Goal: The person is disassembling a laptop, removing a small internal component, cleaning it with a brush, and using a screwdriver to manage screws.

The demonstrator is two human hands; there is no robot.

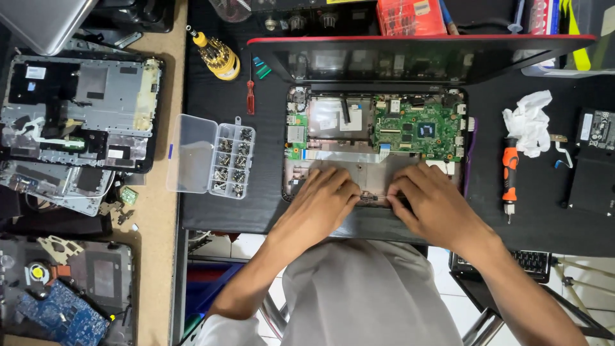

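Left of the opened laptop base (375, 150) on the black counter (218, 211) sits a clear screw organizer (211, 156). The left hand (323, 198) and right hand (429, 202) rest on the base's near edge, fingers curled and pressing, grasping nothing visible. Right of it lies an orange screwdriver (509, 176).

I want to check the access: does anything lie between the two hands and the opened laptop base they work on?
Nothing visible does. The left hand and the right hand both rest directly on the front part of the opened laptop base, fingertips close together. The green circuit board lies beyond them.
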